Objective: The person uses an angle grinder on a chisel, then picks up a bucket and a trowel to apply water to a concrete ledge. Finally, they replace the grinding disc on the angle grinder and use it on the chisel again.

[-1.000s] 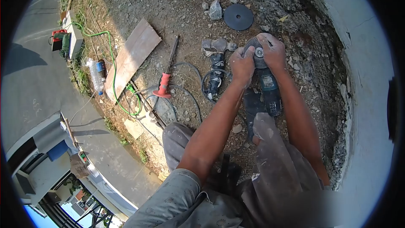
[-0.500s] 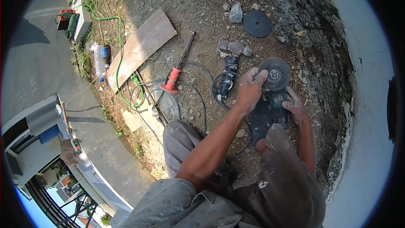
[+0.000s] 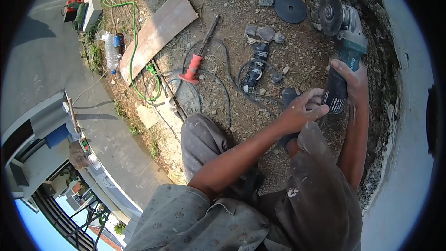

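Note:
An angle grinder (image 3: 350, 49) with a teal and black body is held upright at the right, its disc (image 3: 331, 12) at the top. My right hand (image 3: 353, 82) is wrapped round the grinder's body. My left hand (image 3: 304, 110) is at the lower end of the black handle, with fingers curled against it. Left of the grinder, a hammer (image 3: 265, 34) with a dark wrapped handle lies on the ground. A loose black disc (image 3: 290, 8) lies above the hammer. Further left is a chisel with a red grip (image 3: 191, 70).
A wooden board (image 3: 160, 35) lies at the left with a green cord (image 3: 134, 42) across it. Grey cable (image 3: 226, 94) loops over the gravel. Plastic bottles (image 3: 110, 55) lie near the road. A pale wall (image 3: 409, 125) runs along the right.
The grinder has been raised up and to the right, its disc now turned sideways. My left hand has moved from the disc to the handle's lower end; my right hand now grips the body.

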`<state>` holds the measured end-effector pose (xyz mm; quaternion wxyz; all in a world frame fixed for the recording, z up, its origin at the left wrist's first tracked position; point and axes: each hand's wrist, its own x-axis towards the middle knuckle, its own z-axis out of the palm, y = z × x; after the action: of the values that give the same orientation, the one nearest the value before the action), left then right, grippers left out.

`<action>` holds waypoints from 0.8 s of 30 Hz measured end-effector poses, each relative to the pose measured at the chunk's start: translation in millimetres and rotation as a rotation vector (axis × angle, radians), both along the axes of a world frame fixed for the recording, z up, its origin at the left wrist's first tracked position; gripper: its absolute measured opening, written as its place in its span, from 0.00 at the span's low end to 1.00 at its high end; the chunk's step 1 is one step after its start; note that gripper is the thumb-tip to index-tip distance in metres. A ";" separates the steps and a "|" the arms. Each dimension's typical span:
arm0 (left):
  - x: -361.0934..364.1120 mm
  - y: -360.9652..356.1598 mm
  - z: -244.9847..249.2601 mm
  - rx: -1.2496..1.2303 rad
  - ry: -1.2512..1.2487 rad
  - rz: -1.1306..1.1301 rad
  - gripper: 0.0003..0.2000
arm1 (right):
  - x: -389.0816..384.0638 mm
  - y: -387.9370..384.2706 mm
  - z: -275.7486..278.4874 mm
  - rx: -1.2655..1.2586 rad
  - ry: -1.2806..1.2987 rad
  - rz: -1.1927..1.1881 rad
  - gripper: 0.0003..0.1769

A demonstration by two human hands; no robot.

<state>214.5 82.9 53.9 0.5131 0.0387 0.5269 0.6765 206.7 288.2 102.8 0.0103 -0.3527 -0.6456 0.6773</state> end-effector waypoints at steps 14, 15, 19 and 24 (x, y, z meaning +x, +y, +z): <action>-84.9 -381.3 -78.9 -1.560 0.877 0.277 0.29 | 46.5 5.1 -128.7 -1.094 0.141 0.098 0.37; -85.9 -378.9 -68.6 -1.415 0.802 0.323 0.27 | 48.3 5.3 -123.6 -1.068 0.068 0.040 0.36; -90.7 -379.5 -34.3 -1.358 0.960 0.505 0.19 | 77.9 13.5 -97.1 -0.489 -0.237 0.038 0.33; -105.6 -395.7 -19.1 -1.030 0.474 0.823 0.06 | 115.1 20.6 -90.0 0.515 -0.453 0.410 0.36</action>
<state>109.0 -312.8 34.8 0.0397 -0.2656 0.8500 0.4533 321.8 308.9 12.8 -0.1794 -0.3429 -0.8372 0.3864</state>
